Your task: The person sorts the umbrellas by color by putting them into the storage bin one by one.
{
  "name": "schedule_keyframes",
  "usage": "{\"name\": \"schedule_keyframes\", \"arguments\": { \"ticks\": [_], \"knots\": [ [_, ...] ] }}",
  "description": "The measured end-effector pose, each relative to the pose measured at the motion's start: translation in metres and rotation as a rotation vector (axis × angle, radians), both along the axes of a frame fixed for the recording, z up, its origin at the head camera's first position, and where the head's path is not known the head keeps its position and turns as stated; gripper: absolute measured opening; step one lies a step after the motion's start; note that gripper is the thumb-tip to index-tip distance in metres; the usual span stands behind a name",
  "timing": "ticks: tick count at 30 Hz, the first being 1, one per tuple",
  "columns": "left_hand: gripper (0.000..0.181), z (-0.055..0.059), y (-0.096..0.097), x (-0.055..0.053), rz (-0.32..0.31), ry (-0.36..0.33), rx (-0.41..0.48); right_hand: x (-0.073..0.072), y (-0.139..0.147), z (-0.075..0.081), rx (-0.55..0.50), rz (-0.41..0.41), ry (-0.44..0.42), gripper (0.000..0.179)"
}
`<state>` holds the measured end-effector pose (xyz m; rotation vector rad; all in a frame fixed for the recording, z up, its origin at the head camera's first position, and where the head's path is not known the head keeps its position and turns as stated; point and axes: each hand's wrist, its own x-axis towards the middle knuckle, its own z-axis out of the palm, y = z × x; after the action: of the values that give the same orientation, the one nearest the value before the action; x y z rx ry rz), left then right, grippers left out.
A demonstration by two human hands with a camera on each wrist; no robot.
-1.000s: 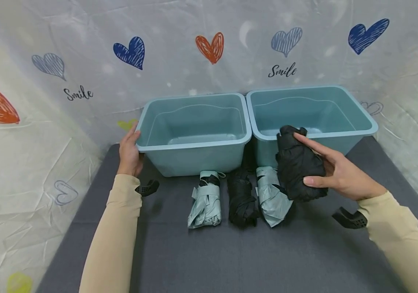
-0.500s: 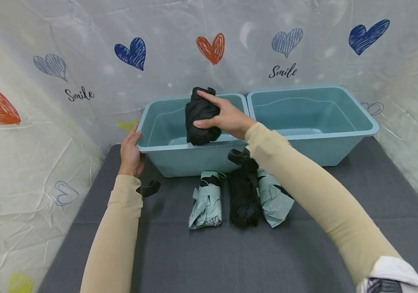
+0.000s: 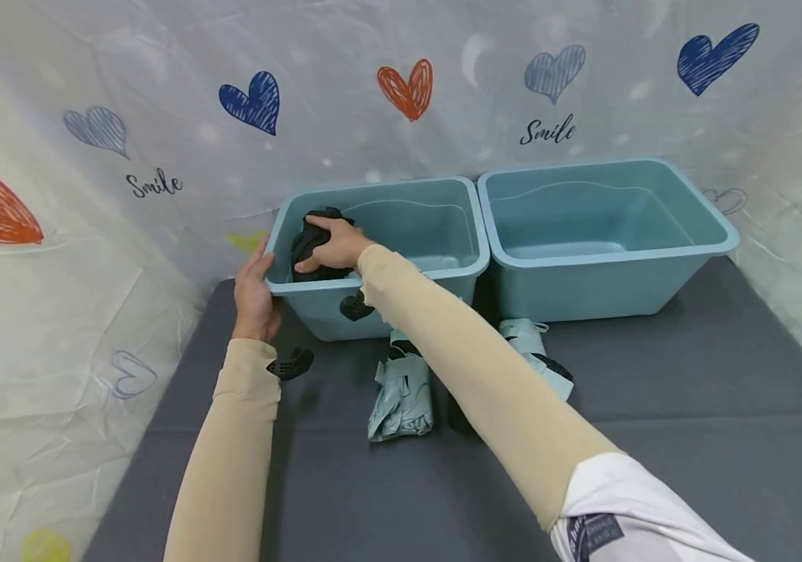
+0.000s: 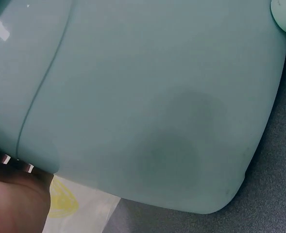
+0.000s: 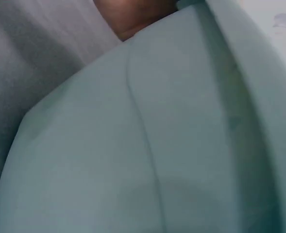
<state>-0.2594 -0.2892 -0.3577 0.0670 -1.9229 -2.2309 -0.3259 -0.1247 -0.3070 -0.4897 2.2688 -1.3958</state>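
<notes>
In the head view my right hand (image 3: 340,246) grips a black folded umbrella (image 3: 311,238), lowered inside the left end of the left light-blue bin (image 3: 317,312). Its thumb lies on the near side, and part of the umbrella is hidden behind the hand. My left hand (image 3: 255,300) holds that bin's left end at the rim. The bin wall (image 4: 147,97) fills most of the left wrist view, with a bit of the left hand (image 4: 16,204) at the corner. From the right wrist, only the bin's outer wall (image 5: 99,145) and part of the left hand (image 5: 138,14) show.
A second light-blue bin (image 3: 605,289) stands close on the right. In front lie a pale-blue folded umbrella (image 3: 404,398), another pale-blue one (image 3: 523,336) and a black one (image 3: 459,417), the latter two partly behind my right sleeve. A printed cloth hangs behind.
My right hand has carried the black umbrella leftward from in front of the right bin, over the left bin, and down into its left end. The left hand stays at the rim.
</notes>
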Motion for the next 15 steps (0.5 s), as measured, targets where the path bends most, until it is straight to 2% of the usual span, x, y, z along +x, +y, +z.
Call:
{"name": "schedule_keyframes", "arguments": {
  "ticks": [4,15],
  "knots": [
    [0.051,-0.001,0.002,0.003,-0.010,0.004,0.022,-0.001,-0.008,-0.005,0.064,0.034,0.005,0.088],
    [0.050,-0.002,0.001,0.001,0.011,0.012,0.041,-0.008,-0.016,-0.008,0.098,0.133,-0.025,0.092]
  ]
}}
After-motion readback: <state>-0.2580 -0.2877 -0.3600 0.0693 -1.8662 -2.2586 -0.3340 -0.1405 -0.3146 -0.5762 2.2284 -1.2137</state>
